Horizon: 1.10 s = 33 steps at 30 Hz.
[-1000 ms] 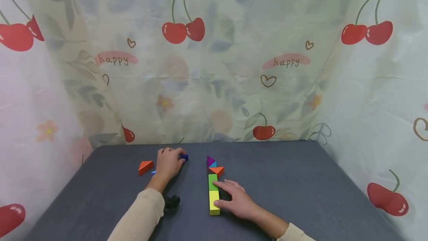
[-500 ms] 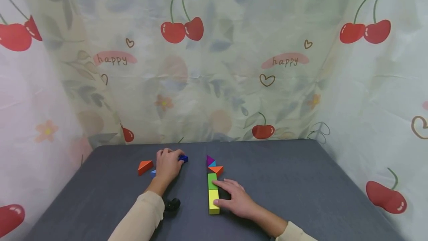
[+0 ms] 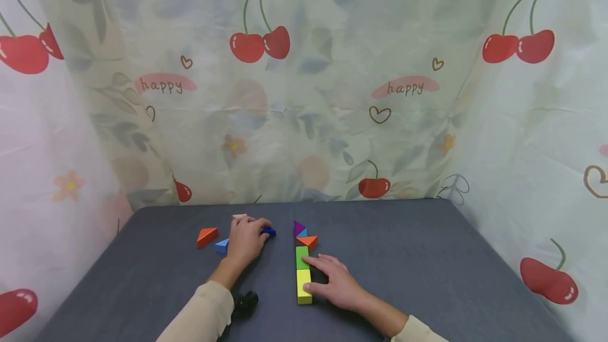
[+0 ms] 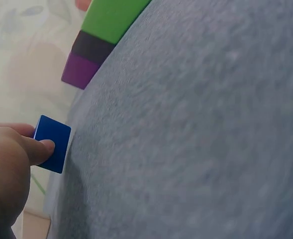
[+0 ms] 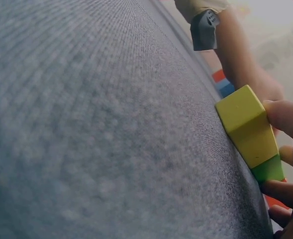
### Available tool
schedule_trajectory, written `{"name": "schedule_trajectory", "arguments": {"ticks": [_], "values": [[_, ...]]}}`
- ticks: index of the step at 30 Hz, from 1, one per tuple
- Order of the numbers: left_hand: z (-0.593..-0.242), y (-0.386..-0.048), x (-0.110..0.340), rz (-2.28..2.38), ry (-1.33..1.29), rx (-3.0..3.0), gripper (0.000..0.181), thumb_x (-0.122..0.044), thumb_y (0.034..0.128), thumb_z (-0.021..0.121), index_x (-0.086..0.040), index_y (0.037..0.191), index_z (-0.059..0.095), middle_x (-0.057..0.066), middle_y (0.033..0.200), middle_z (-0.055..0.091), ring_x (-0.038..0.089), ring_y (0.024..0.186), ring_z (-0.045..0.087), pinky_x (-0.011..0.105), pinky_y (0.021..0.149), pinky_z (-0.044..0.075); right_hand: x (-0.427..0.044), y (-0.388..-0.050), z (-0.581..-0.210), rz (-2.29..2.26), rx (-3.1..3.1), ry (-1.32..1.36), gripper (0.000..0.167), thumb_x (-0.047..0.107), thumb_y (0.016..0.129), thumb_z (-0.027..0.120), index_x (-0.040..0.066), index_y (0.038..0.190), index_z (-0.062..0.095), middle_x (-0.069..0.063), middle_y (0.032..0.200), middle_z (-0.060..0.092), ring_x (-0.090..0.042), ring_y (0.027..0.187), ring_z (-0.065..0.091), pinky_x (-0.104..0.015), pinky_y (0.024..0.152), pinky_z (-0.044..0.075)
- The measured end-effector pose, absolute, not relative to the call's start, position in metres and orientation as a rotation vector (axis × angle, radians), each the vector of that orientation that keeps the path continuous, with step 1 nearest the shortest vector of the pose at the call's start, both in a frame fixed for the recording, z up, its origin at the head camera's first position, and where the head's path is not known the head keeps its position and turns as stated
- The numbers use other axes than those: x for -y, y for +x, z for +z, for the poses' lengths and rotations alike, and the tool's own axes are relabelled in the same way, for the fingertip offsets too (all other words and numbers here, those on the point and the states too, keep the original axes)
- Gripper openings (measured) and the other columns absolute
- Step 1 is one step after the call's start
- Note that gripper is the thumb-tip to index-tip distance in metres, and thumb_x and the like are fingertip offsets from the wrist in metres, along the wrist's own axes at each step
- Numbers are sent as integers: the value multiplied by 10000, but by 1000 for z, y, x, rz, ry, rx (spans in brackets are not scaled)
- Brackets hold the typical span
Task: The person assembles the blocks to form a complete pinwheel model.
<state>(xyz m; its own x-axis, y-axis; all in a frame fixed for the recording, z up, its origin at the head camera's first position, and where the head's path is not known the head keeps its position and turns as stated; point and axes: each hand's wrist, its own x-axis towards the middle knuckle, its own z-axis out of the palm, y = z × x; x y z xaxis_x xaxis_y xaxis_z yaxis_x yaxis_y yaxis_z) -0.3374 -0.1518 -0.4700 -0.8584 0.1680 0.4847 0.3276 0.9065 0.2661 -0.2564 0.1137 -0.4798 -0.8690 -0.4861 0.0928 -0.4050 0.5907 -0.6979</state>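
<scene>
Left hand (image 3: pixel 247 239): thumb and fingers pinch the dark blue block from 2 sides.
Dark blue block (image 4: pixel 59 149): juts out past the left fingertips; from here I cannot tell whether it touches the table (image 3: pixel 404 257).
Right hand (image 3: pixel 339 284): I see thumb and index finger spread apart, each resting on a different block.
Yellow block (image 3: pixel 303 281): at the right thumb tip, nearest the person in the row.
Green block (image 3: pixel 302 257): at the right index fingertip, end to end with the yellow block.
Row's far end: beyond the right index fingertip I count 3 triangles, an orange triangle (image 3: pixel 309 241), a sky-blue triangle (image 3: pixel 302 233) and a purple triangle (image 3: pixel 298 228).
Loose blocks: a pale pink block (image 3: pixel 239 216) just beyond the left knuckles, a pale blue block (image 3: pixel 221 246) just left of that hand, an orange block (image 3: pixel 207 237) farther left.
Cuff: a black device (image 3: pixel 246 302) sits by the left sleeve (image 3: pixel 204 307), behind the fingers.
</scene>
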Motion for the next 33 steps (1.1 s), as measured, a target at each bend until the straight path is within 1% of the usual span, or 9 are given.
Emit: {"name": "schedule_trajectory", "arguments": {"ticks": [6,13,17,21,24,27,33], "values": [[-470,-337,140,-490,-366,2637,196,-215,857,769,-233,1050,745,-1,990,701,238,1011,574,495,1004,333,-114,-256,-481,-1141,-2699,-746,619,538,877,651,275,1421,517,6,1415,513,-326,1361,337,-661,1039,202],[-471,-338,127,-496,-446,2642,193,-228,859,767,-243,1049,742,-6,986,693,227,1008,580,497,1015,341,-113,-257,-482,-1145,-2699,-757,624,552,879,640,275,1423,514,3,1415,512,-325,1353,351,-665,1031,213],[-474,-338,124,-504,-479,2650,220,-227,862,764,-239,1080,736,-15,1005,698,218,1005,585,489,1003,350,-112,-256,-482,-1138,-2695,-744,623,557,879,636,281,1424,513,0,1418,510,-323,1355,350,-659,1038,211],[-477,-339,122,-541,-479,2633,270,-220,844,782,-231,1107,722,-35,1005,711,202,971,582,478,983,361,-112,-255,-480,-1140,-2687,-730,620,550,882,638,277,1424,512,-4,1422,507,-326,1359,346,-660,1040,208],[-477,-342,120,-565,-450,2638,274,-230,830,795,-230,1092,716,-53,985,715,184,940,562,459,967,366,-112,-255,-479,-1142,-2685,-725,616,541,885,639,274,1426,511,-2,1424,505,-324,1360,345,-659,1041,208],[-478,-344,118,-593,-415,2654,238,-230,822,803,-222,1045,719,-61,959,715,177,918,541,451,949,370,-112,-255,-478,-1142,-2684,-724,610,532,888,640,274,1426,510,-1,1424,504,-322,1361,344,-658,1041,209],[-477,-345,116,-630,-400,2665,200,-206,818,806,-218,1003,732,-54,939,713,185,913,528,448,941,371,-113,-255,-477,-1142,-2686,-720,608,526,890,641,272,1427,509,-9,1426,502,-325,1362,342,-660,1041,209]]}}
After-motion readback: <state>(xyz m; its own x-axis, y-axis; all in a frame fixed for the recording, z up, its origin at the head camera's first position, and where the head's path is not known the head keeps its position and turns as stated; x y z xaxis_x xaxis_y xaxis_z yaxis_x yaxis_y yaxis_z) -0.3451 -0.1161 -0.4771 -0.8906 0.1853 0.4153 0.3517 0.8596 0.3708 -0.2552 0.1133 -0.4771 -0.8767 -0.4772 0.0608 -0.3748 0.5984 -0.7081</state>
